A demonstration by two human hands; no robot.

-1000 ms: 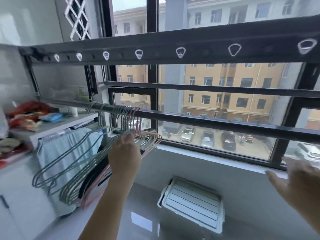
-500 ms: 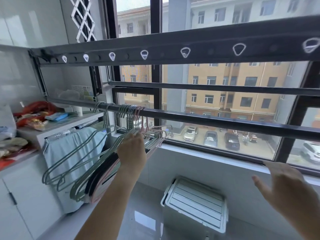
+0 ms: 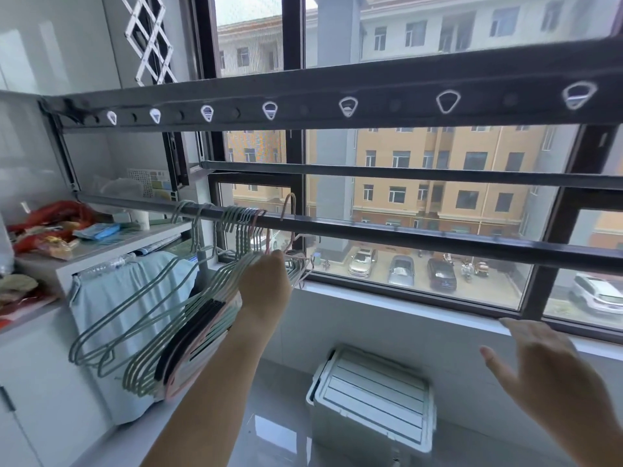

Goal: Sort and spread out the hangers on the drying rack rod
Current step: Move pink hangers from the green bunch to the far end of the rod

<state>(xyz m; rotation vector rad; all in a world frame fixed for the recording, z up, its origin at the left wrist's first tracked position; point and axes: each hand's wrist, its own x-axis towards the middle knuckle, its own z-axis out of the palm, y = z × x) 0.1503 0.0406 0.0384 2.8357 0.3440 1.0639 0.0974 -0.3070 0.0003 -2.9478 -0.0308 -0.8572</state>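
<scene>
- The drying rack rod (image 3: 404,235) runs dark and nearly level across the window, dropping a little towards the right.
- The hangers (image 3: 145,318) crowd together at the left end of the rod. Most are pale green wire, with a few pink ones and a black one in the pack.
- Their hooks sit side by side on the rod, touching or almost touching. Two green ones hang slightly apart, further left.
- The bodies of the bunch are swung out to the left and tilted, not hanging straight down.
- The left grip (image 3: 266,284) reaches into the right side of the bunch at the necks, showing the back of the hand, with the fingers closed around the pink hanger (image 3: 290,205).
- The hook of that pink hanger stands above the rod, just right of the other hooks.
- The right grip (image 3: 546,372) is spread and relaxed, holds nothing, and hovers below the window sill (image 3: 404,311), well apart from the hangers.
- Above the rod runs a wider bar with holes (image 3: 371,92).
- A white crate (image 3: 374,385) sits on the floor under the window.
- A pale blue cloth (image 3: 111,298) hangs behind the bunch, below a cluttered surface (image 3: 101,246).
</scene>
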